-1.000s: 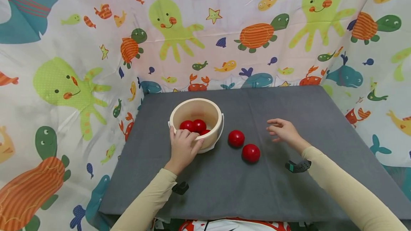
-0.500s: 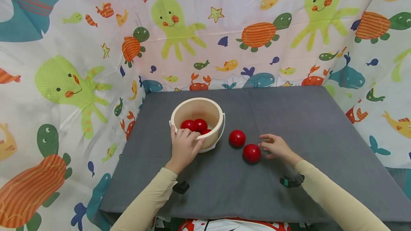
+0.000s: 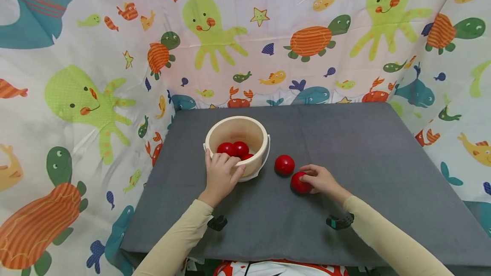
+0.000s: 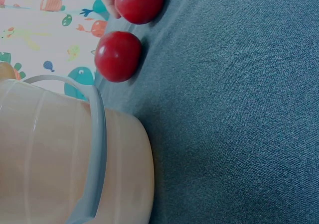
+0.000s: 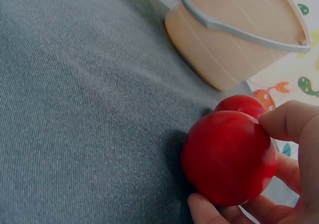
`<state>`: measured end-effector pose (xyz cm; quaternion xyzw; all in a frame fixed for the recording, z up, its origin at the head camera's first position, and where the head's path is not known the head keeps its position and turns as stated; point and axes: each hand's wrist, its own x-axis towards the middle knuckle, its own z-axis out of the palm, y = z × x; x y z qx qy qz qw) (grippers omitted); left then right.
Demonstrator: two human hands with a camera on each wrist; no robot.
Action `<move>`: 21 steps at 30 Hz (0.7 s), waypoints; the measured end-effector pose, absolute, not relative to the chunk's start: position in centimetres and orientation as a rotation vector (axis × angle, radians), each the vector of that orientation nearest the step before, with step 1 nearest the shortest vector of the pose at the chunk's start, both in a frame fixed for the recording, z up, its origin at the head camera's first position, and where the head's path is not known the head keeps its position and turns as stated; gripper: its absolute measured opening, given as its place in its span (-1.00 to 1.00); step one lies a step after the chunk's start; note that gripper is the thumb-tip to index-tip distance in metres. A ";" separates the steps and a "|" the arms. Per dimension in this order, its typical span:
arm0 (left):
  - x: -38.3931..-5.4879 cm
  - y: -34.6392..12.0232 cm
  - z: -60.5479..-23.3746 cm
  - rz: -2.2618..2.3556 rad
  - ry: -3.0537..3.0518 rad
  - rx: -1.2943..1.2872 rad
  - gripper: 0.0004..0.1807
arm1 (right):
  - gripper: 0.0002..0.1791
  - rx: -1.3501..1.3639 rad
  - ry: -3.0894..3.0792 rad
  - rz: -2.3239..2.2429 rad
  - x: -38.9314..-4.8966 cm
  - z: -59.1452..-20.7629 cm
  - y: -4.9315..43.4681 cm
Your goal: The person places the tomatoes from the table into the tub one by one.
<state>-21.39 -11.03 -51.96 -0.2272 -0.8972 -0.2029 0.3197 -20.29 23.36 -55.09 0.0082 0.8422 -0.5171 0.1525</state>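
Observation:
In the head view my left hand holds the near rim of a cream bucket, fingers over the edge. Several shiny red apples lie inside the bucket. My right hand grips a red apple on the cloth, to the right of the bucket. The right wrist view shows the thumb on one side of this apple and the fingers around its other side and underneath. Another red apple sits between the held one and the bucket, untouched.
A dark grey cloth covers the table. The bucket's pale handle hangs down along its side. A curtain printed with sea animals stands behind the table and along both sides.
My right hand has come down and to the left, from above the cloth onto the nearer apple, and its fingers have closed around it. My left hand stays on the bucket's rim.

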 end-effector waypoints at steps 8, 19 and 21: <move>-21.3 -11.1 -51.9 -0.548 -2.368 -0.594 -0.74 | -0.56 0.049 2.428 -1.519 -20.2 -55.2 22.9; -21.2 -11.1 -51.6 -0.546 -2.385 -0.586 -0.73 | -0.56 0.063 2.430 -1.525 -20.3 -55.0 22.9; -21.2 -11.0 -51.6 -0.547 -2.387 -0.586 -0.73 | -0.56 0.074 2.422 -1.533 -20.4 -54.9 22.9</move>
